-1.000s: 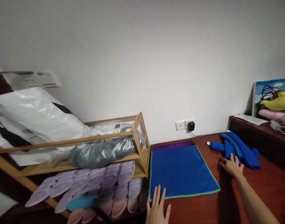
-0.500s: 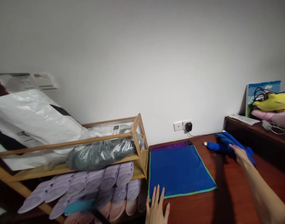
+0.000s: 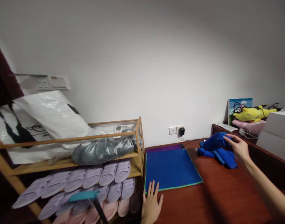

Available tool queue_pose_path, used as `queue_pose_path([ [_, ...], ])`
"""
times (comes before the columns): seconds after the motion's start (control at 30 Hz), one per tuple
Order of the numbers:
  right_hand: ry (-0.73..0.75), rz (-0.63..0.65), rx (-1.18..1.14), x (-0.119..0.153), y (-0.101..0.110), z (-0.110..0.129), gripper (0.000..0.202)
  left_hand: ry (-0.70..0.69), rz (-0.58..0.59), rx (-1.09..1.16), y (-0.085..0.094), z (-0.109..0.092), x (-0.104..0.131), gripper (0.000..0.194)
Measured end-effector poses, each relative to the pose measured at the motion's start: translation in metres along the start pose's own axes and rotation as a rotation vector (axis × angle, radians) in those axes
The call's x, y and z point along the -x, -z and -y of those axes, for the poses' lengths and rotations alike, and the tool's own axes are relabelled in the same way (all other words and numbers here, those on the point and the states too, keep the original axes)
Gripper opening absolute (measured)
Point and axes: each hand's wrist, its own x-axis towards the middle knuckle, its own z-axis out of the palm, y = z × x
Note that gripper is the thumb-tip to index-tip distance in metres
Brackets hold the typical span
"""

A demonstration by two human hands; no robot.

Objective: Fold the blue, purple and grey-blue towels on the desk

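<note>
A blue cloth with a green edge (image 3: 171, 169) lies flat on the reddish-brown tabletop (image 3: 228, 189), over a purple strip (image 3: 164, 148) at its back. My left hand (image 3: 152, 200) has its fingers spread, their tips at the cloth's front left corner. To the right, my right hand (image 3: 237, 146) pinches a blue cloth (image 3: 216, 140) between thumb and fingers and holds it raised. Under and beside it lie other folded blue cloths (image 3: 223, 157), one with a small white tag.
Left of the table stands a wooden rack (image 3: 139, 146) with lilac slippers (image 3: 92, 175), a white bag (image 3: 51, 118) and a teal-headed tool (image 3: 84, 195) before it. A dark raised ledge (image 3: 261, 149) at right bears a yellow plush toy (image 3: 249, 114) and white boxes (image 3: 276, 137).
My right hand has lifted a blue cloth from the pile. The camera view has shifted right, showing the white boxes. My left hand stays by the cloth's front left corner.
</note>
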Motion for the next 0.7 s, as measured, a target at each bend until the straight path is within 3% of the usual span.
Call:
queue_pose_path([
  [0.13,-0.107,0.223,-0.059,0.075,-0.010,0.038,0.038,-0.016,0.015,0.058,0.025,-0.019,0.012,0.059],
  [0.3,-0.344,0.422,-0.246,0.164,-0.034,0.038,0.032,-0.292,-0.051,0.360,0.059,-0.086,0.039,0.086],
  [0.4,-0.420,0.516,-0.308,0.197,-0.045,0.034,0.038,-0.198,-0.095,0.577,0.065,-0.116,0.041,0.078],
  [0.53,-0.516,0.655,-0.460,0.230,-0.051,0.020,0.064,-0.010,-0.033,0.840,0.064,-0.119,0.038,0.065],
  [0.63,-0.521,0.757,-0.286,0.262,-0.057,-0.010,0.073,0.032,0.058,0.843,0.063,-0.109,0.043,0.069],
  [0.7,-0.437,0.773,-0.138,0.285,-0.062,-0.037,0.071,0.025,0.152,0.775,0.060,-0.103,0.049,0.058],
])
